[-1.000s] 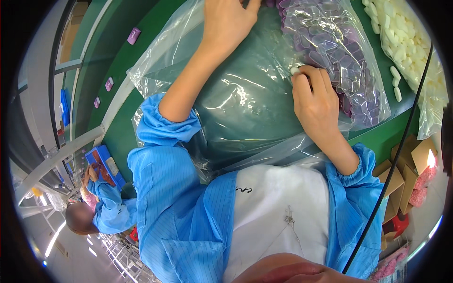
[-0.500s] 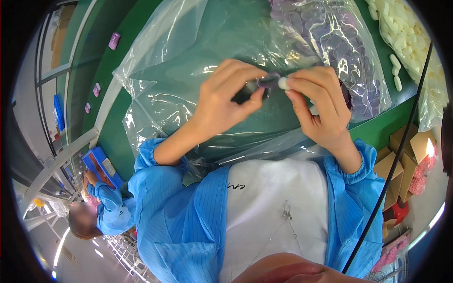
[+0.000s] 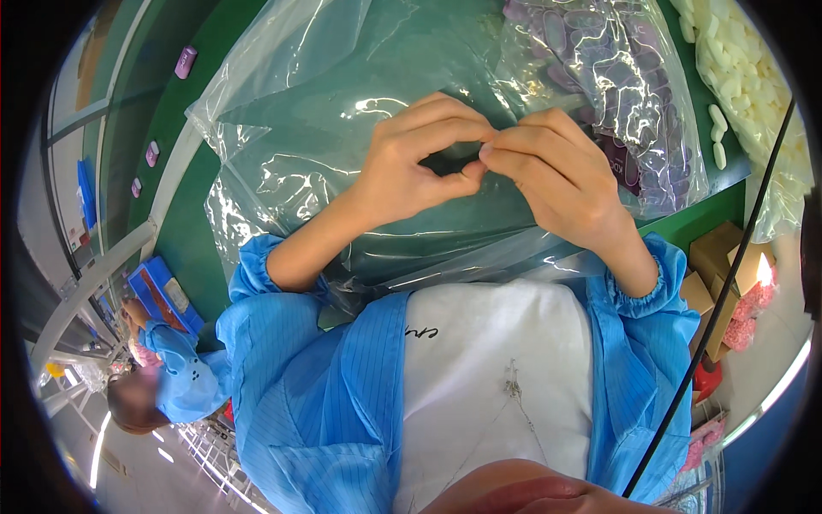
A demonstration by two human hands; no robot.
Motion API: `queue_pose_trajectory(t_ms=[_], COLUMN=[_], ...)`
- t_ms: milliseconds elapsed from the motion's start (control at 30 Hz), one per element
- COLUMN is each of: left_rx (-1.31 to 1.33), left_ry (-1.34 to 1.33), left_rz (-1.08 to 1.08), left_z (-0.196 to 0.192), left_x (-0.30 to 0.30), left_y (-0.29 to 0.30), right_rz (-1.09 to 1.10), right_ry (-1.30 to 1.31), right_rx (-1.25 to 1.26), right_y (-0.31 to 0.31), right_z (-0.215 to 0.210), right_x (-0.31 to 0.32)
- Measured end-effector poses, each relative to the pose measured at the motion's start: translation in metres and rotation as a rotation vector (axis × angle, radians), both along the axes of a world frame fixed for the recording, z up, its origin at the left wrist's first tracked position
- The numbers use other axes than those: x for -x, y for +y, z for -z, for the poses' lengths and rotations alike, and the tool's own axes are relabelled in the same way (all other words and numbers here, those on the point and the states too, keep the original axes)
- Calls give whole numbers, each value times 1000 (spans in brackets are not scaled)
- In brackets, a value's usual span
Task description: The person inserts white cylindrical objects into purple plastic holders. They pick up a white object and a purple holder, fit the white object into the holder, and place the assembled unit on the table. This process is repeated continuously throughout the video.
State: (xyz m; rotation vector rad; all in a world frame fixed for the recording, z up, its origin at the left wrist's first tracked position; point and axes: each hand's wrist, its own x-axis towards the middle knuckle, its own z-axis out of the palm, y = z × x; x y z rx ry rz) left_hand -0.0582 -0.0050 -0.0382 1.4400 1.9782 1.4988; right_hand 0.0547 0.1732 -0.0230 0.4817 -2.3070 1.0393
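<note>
Over the clear plastic sheeting (image 3: 342, 163), my left hand (image 3: 419, 163) and my right hand (image 3: 561, 176) meet fingertip to fingertip. Thumb and fingers of the left are curled in a pinch. Half a second ago it held a small purple case with a rounded opening, which my fingers now hide. Closed against the left fingertips is the right hand, which pinched a small white piece in the earlier frame; that piece is covered too. Beyond the right hand lies a clear bag (image 3: 629, 73) of purple oval cases.
At the right is a clear bag of cream-white pieces (image 3: 745, 77), with several loose white pieces (image 3: 718, 137) beside it. Cardboard boxes (image 3: 715, 257) stand lower right. Purple cases (image 3: 186, 62) lie far left. A person in a blue sleeve (image 3: 175, 351) works near a blue tray (image 3: 167, 295).
My right hand has moved left until its fingertips meet the left's, covering the purple case and the white piece. The surroundings have shifted slightly left in view.
</note>
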Motion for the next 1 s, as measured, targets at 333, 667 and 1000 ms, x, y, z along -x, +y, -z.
queue_pose_trajectory(t_ms=[333,667,1000], left_rx=[3,-8,-10], left_ry=[-20,-4,19], left_rz=[54,48,63], left_z=[3,5,6], left_x=[1,1,0], left_y=[-3,-2,-2], right_rz=[79,129,-3], right_ry=[-49,10,85], right_rx=[17,-104,-155], right_y=[9,2,15], right_z=[6,6,18], right_x=[-19,-19,-18])
